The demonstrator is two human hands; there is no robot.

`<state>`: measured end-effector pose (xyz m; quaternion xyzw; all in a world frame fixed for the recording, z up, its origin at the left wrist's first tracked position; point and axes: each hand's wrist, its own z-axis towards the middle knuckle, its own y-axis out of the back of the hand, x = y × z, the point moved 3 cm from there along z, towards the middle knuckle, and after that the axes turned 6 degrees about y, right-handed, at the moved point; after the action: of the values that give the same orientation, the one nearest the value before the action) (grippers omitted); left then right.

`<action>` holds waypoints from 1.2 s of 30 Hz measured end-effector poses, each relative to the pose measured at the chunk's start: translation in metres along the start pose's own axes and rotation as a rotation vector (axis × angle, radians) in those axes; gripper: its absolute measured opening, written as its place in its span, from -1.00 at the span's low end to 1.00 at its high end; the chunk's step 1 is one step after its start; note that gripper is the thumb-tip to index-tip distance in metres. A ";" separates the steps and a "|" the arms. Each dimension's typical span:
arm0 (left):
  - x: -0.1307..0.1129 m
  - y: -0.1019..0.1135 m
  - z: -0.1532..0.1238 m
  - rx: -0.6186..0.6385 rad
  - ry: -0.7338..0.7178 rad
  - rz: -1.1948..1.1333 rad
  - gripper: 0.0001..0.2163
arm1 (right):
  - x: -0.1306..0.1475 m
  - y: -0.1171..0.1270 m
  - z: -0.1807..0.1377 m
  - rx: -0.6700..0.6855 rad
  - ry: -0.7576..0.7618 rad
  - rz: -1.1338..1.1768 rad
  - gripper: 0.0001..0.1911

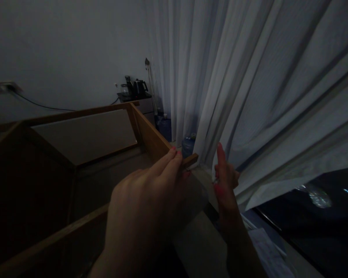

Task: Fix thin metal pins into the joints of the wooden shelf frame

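Note:
My left hand reaches forward with its fingertips pressed together at the near end of a wooden rail, the right side of a wooden frame. What it pinches there is too small and dark to name. My right hand is held edge-on beside the rail's end, one finger pointing up and the others curled, at the hem of a white curtain. Whether it grips the cloth is unclear.
The wooden frame has a pale panel at its far side. Beyond stand a small cabinet with a dark kettle and water bottles on the floor. A dark window lies at the right, papers below it.

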<state>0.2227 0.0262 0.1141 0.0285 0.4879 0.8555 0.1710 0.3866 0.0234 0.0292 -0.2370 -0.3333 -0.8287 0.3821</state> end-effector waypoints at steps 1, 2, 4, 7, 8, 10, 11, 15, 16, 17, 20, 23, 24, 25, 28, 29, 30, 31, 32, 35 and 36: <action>0.000 0.000 0.000 0.002 -0.003 0.001 -0.73 | -0.007 -0.001 -0.002 0.009 -0.010 0.007 -0.37; 0.000 0.000 0.000 0.007 -0.002 0.003 -0.73 | -0.013 -0.002 -0.004 0.021 -0.015 0.026 -0.38; 0.001 0.000 -0.001 0.015 0.006 0.005 -0.74 | -0.022 -0.003 -0.010 0.064 -0.038 0.067 -0.43; 0.001 -0.001 -0.001 0.006 0.011 -0.009 -0.72 | -0.028 -0.004 -0.019 0.160 -0.165 0.201 -0.47; 0.001 -0.001 -0.002 0.005 0.007 -0.015 -0.71 | -0.028 -0.004 -0.021 0.175 -0.208 0.222 -0.48; 0.002 -0.001 -0.002 0.009 0.009 -0.017 -0.70 | -0.028 -0.001 -0.022 0.132 -0.249 0.183 -0.52; 0.002 -0.001 -0.002 0.014 0.017 -0.014 -0.71 | -0.027 0.002 -0.022 0.077 -0.248 0.141 -0.56; 0.001 -0.001 0.000 0.039 0.039 -0.018 -0.72 | -0.016 0.013 -0.015 -0.190 -0.070 0.027 -0.74; 0.001 -0.002 0.000 0.047 0.042 -0.018 -0.72 | -0.010 0.015 -0.013 -0.253 0.023 -0.018 -0.78; 0.001 -0.002 0.000 0.052 0.044 -0.015 -0.72 | -0.002 0.017 -0.011 -0.314 0.130 -0.081 -0.81; 0.001 -0.003 0.000 0.057 0.039 -0.014 -0.71 | 0.021 0.014 -0.005 -0.377 0.379 -0.300 -0.88; 0.001 -0.002 -0.001 0.067 0.032 -0.024 -0.71 | 0.032 0.001 0.003 -0.317 0.408 -0.361 -0.91; 0.002 -0.002 -0.001 0.072 0.033 -0.028 -0.71 | 0.032 -0.003 0.005 -0.295 0.392 -0.335 -0.91; 0.002 -0.002 -0.001 0.077 0.033 -0.030 -0.71 | 0.031 -0.008 0.007 -0.274 0.366 -0.295 -0.89; 0.001 0.000 0.000 0.101 0.029 -0.034 -0.70 | 0.028 -0.015 0.007 -0.221 0.260 -0.195 -0.83; 0.001 0.000 0.000 0.118 0.034 -0.032 -0.70 | 0.027 -0.015 0.006 -0.214 0.236 -0.184 -0.82; 0.001 0.001 0.001 0.128 0.038 -0.033 -0.70 | 0.028 -0.015 0.005 -0.208 0.222 -0.174 -0.82; 0.001 0.001 0.001 0.137 0.043 -0.034 -0.70 | 0.029 -0.014 0.003 -0.206 0.215 -0.164 -0.82; 0.001 0.001 0.002 0.147 0.046 -0.036 -0.70 | 0.030 -0.013 0.002 -0.197 0.208 -0.153 -0.83; 0.001 0.000 0.001 0.154 0.048 -0.041 -0.69 | 0.035 -0.011 0.003 -0.137 0.165 -0.143 -0.91; 0.001 0.000 0.001 0.152 0.050 -0.037 -0.69 | 0.036 -0.011 0.004 -0.113 0.149 -0.149 -0.93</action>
<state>0.2219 0.0275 0.1147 0.0112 0.5561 0.8130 0.1721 0.3571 0.0147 0.0510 -0.1706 -0.2736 -0.8876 0.3290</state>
